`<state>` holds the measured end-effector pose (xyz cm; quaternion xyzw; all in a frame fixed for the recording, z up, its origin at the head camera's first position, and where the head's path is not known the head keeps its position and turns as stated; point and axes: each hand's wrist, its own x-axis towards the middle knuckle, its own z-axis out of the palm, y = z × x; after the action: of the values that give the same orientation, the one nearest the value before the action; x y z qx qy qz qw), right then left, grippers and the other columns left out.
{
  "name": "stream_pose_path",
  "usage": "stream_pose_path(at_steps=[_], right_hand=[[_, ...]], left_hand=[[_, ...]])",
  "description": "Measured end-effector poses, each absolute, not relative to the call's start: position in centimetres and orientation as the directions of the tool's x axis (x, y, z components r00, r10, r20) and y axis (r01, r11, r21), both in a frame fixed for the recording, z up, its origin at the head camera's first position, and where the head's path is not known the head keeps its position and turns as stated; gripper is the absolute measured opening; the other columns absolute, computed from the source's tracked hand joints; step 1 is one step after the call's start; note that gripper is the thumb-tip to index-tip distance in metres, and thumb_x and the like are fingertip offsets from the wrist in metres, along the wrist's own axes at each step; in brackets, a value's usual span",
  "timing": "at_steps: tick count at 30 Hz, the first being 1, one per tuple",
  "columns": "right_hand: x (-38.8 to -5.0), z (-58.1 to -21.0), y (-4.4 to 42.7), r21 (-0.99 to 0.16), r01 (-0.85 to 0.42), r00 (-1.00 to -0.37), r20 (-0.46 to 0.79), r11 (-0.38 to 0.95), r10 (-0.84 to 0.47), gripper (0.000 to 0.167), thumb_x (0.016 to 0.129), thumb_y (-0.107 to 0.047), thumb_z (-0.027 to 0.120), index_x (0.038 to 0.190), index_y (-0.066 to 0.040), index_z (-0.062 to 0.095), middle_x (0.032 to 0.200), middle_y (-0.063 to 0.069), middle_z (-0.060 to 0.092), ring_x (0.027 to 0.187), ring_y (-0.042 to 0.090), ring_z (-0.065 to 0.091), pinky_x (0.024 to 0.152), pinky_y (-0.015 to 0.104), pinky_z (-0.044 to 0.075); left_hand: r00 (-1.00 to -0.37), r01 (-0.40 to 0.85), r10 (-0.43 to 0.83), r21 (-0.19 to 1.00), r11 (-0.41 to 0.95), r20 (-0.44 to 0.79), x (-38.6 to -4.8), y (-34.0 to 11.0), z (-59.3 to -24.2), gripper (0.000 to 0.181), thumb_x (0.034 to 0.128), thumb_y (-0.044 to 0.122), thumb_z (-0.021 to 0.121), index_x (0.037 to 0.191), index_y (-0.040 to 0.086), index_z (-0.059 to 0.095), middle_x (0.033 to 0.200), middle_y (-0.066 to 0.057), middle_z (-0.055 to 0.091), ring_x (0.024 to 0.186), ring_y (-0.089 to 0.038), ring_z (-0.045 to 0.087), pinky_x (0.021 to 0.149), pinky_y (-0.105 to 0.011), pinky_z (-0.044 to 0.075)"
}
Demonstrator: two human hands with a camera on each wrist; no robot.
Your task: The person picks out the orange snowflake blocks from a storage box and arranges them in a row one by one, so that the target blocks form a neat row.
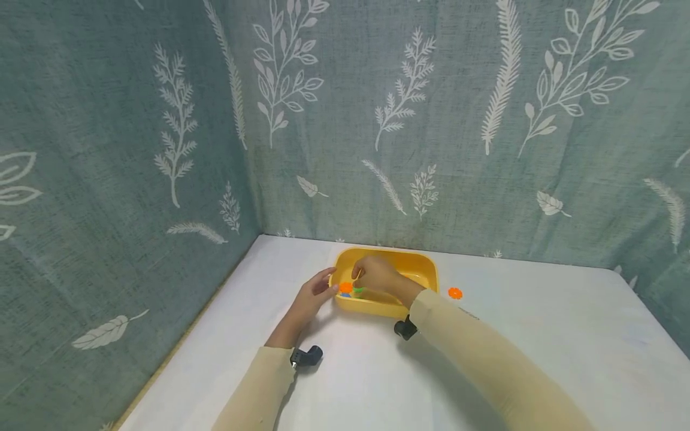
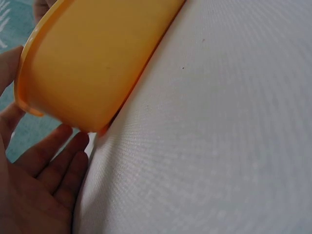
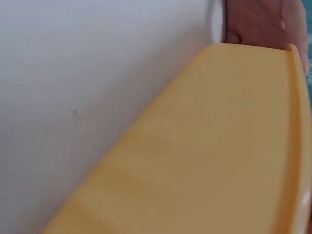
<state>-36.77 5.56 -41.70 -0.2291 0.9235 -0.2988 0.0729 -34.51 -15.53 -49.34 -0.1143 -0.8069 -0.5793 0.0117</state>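
Observation:
A yellow plastic tub stands on the white table near the back curtain. At its left end is my left hand, thumb by the rim and fingers spread along the outer wall; the left wrist view shows fairly straight fingers against the tub's side. My right hand reaches down into the tub with bent fingers. Close under its fingertips lies a green piece; whether they pinch it is unclear. Beside it in the tub's left end are an orange flower-shaped piece and a blue piece.
Another orange flower-shaped piece lies on the table, to the right of the tub. A green curtain with white leaf prints rises behind the table and along its left side.

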Motion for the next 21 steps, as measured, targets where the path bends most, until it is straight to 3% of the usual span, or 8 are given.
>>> stream_pose_path(at_steps=[11,21], right_hand=[[-37.2,-42.9,4.5,-0.599,-0.331,-0.885,-0.072,0.729,-0.46,0.017,0.085,-0.015,0.075,0.099,-0.005,0.07,0.072,0.0,0.064,0.06,0.016,0.057,0.062,0.027,0.051],[-37.9,-44.0,3.4,-0.501,-0.38,-0.871,-0.089,0.778,-0.483,0.03,0.083,-0.02,0.076,0.11,-0.01,0.07,0.105,0.001,0.067,0.094,0.02,0.059,0.089,0.036,0.049]], left_hand=[[-0.974,0.189,0.176,0.931,0.311,0.139,-34.4,-15.5,-49.2,0.054,0.0913,0.035,0.068,0.142,0.026,0.051,0.135,-0.016,0.056,0.123,-0.035,0.053,0.102,-0.054,0.04],[-0.972,0.2,0.18,0.936,0.29,0.152,-34.3,-15.6,-49.0,0.054,0.0907,0.031,0.07,0.141,0.023,0.052,0.136,-0.015,0.055,0.125,-0.035,0.051,0.104,-0.054,0.038]])
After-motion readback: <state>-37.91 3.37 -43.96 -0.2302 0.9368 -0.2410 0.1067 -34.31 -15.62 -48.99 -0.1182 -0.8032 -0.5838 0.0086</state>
